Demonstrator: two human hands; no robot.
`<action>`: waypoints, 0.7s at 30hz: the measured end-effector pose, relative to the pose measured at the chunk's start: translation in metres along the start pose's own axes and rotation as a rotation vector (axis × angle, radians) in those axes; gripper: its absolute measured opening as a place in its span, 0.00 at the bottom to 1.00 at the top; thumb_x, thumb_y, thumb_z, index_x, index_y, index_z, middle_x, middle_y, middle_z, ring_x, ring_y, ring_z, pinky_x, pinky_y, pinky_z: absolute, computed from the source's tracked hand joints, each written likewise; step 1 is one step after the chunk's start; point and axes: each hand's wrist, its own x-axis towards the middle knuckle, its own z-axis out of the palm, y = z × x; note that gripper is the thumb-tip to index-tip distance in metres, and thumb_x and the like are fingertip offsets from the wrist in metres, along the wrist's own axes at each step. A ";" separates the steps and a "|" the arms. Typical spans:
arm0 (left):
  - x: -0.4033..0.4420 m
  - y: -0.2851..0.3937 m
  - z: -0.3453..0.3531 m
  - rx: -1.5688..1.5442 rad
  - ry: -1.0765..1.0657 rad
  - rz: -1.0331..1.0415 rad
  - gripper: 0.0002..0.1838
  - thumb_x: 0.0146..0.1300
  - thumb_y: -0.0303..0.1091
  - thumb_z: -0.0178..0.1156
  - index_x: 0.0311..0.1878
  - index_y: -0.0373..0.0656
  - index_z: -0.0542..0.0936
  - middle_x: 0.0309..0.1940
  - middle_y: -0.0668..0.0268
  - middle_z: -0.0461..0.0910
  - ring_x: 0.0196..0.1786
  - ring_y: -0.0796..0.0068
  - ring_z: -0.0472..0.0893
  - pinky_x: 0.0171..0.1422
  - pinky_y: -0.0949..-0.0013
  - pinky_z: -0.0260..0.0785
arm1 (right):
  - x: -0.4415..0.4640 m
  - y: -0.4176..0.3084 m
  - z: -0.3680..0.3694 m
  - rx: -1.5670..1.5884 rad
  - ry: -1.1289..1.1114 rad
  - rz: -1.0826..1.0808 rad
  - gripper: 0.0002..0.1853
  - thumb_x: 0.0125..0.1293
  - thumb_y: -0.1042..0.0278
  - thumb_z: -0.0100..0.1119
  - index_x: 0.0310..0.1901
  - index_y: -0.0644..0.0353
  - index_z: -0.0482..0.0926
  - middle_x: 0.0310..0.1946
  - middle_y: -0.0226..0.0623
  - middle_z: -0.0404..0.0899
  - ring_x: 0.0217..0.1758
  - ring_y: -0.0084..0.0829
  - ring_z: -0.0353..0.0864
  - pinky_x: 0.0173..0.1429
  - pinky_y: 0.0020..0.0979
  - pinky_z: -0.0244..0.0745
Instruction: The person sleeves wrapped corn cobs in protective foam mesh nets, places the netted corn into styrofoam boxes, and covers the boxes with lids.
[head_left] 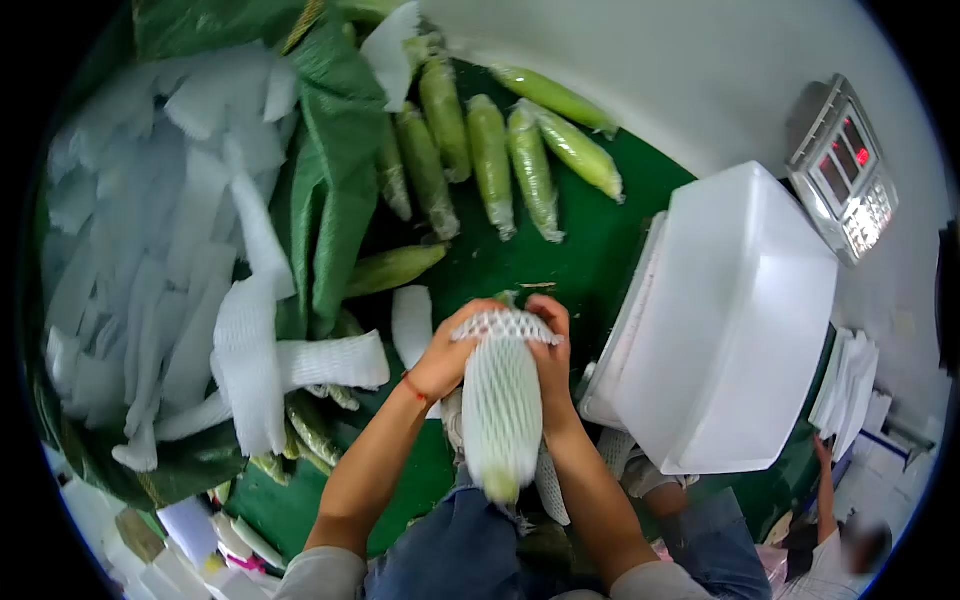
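Two-handed grip: left hand [443, 352] and right hand [552, 350], at eleven and one o'clock, clasp a white foam-mesh sleeve [503, 400] around a tapered pale-green corn-like ear [499, 487], toward six o'clock. Uneven pulling could tear the mesh; slackening could drop the ear.

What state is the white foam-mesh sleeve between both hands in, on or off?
On: the sleeve wraps pale green elongated produce, whose tip shows at the lower end.

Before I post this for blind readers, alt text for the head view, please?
Left hand and right hand hold white foam net around pale green produce; plastic-wrapped pieces lie beyond on a green table, white tub at right.
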 end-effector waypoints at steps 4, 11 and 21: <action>-0.009 0.043 0.004 0.700 0.049 0.505 0.26 0.52 0.35 0.69 0.54 0.40 0.75 0.51 0.54 0.73 0.59 0.54 0.71 0.64 0.59 0.63 | -0.079 -0.069 -0.029 0.633 -0.246 0.953 0.46 0.59 0.63 0.64 0.74 0.54 0.47 0.65 0.38 0.64 0.63 0.34 0.69 0.65 0.36 0.66; -0.012 -0.067 -0.093 1.420 0.432 0.057 0.36 0.53 0.25 0.63 0.68 0.50 0.65 0.54 0.52 0.66 0.47 0.51 0.75 0.50 0.56 0.72 | -0.046 -0.266 -0.102 0.282 0.348 0.291 0.34 0.54 0.53 0.60 0.60 0.60 0.65 0.40 0.43 0.76 0.40 0.38 0.80 0.42 0.38 0.81; -0.026 0.018 -0.005 -0.066 0.063 0.062 0.16 0.61 0.21 0.60 0.50 0.41 0.68 0.38 0.70 0.73 0.41 0.82 0.73 0.45 0.76 0.69 | 0.030 -0.180 -0.162 -1.507 0.029 -0.496 0.32 0.65 0.67 0.53 0.69 0.66 0.57 0.62 0.50 0.66 0.65 0.40 0.64 0.70 0.40 0.57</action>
